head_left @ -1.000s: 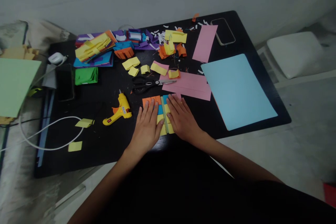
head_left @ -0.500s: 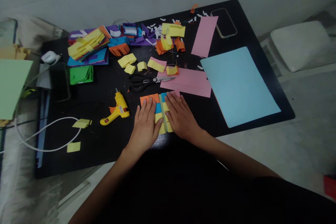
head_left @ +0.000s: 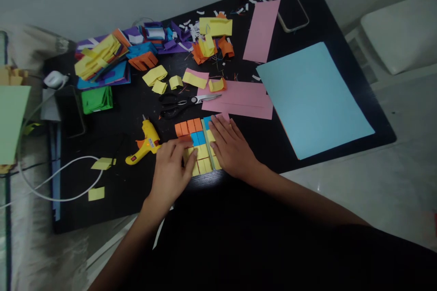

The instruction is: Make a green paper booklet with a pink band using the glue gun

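A paper piece [head_left: 201,150] made of small folded blocks in orange, blue and yellow lies on the black table in front of me. A pale green strip runs lengthwise through it. My left hand [head_left: 171,159] rests at its left edge, fingers bent and thumb held apart over the yellow blocks. The undersides of those fingers are hidden. My right hand [head_left: 235,146] lies flat and open over the piece's right half, covering much of it. A yellow glue gun [head_left: 147,141] lies just left of my left hand. Black-handled scissors [head_left: 187,102] lie beyond the piece.
Pink paper [head_left: 239,100] lies behind the scissors. Light blue sheets [head_left: 314,104] are at right, with a phone [head_left: 290,9] at the far right corner. Folded coloured papers [head_left: 102,59] and scraps crowd the back. A white cable [head_left: 68,199] loops at left, near a green bundle [head_left: 97,100].
My left hand has slid left off the middle of the paper piece to its left edge, uncovering orange, blue and yellow blocks. My right hand stays on the right half. The camera view has shifted.
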`<action>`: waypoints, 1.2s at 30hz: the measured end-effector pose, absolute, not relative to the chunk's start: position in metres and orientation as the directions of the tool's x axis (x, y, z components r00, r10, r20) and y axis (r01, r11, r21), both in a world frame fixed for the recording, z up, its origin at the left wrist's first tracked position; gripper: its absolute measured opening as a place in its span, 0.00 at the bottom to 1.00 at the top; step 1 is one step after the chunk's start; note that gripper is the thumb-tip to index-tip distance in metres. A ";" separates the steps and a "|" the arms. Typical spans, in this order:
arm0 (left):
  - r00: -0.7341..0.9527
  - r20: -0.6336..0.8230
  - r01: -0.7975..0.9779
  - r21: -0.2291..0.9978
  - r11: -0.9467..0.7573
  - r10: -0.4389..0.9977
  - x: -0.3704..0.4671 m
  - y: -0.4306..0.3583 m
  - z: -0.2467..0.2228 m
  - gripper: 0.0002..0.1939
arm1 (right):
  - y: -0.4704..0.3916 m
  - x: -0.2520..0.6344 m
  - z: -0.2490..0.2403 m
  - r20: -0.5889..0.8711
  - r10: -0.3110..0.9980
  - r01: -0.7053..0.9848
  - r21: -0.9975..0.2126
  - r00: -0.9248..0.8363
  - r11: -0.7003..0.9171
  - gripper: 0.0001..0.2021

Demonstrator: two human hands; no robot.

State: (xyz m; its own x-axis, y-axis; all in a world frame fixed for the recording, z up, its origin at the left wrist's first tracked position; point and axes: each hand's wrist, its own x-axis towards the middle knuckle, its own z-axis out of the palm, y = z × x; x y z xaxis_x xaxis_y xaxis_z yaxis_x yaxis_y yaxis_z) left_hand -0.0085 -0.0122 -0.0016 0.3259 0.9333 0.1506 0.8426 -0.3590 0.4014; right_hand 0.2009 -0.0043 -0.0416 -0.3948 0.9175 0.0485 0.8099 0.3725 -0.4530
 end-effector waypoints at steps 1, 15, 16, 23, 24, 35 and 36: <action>0.320 0.152 0.842 0.407 -0.354 0.935 -0.010 -0.009 -0.001 0.09 | -0.004 0.201 -0.042 0.047 0.918 0.811 -0.452 -0.394 0.372 0.31; 0.374 0.091 0.829 0.413 -0.377 0.923 -0.015 0.011 0.003 0.13 | -0.007 0.204 -0.040 0.169 0.922 0.749 -0.540 -0.349 0.383 0.30; 0.371 0.082 0.830 0.417 -0.370 0.925 -0.014 0.011 0.003 0.13 | -0.007 0.205 -0.040 0.186 0.921 0.743 -0.547 -0.343 0.387 0.30; 0.329 0.043 0.827 0.469 -0.309 0.943 -0.012 0.012 0.000 0.10 | -0.008 0.208 -0.034 0.314 0.890 0.710 -0.540 -0.330 0.453 0.17; 0.318 0.047 0.828 0.473 -0.301 0.947 -0.012 0.012 0.001 0.10 | -0.007 0.208 -0.033 0.321 0.893 0.716 -0.537 -0.314 0.445 0.15; 0.194 0.011 0.768 0.621 -0.159 0.981 -0.024 0.008 0.012 0.11 | 0.005 0.208 -0.019 0.218 0.893 0.748 -0.489 -0.393 0.448 0.15; 0.189 0.009 0.754 0.639 -0.151 0.982 -0.025 0.008 0.013 0.12 | 0.006 0.207 -0.017 0.204 0.887 0.757 -0.464 -0.415 0.461 0.17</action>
State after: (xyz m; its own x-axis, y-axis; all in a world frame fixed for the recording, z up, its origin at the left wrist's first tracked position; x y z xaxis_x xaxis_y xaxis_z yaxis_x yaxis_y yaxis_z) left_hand -0.0254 0.0075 0.0126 0.1893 0.9819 0.0085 0.7543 -0.1510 0.6390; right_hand 0.2068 0.0063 -0.0170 -0.4150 0.8867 0.2038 0.7568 0.4608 -0.4636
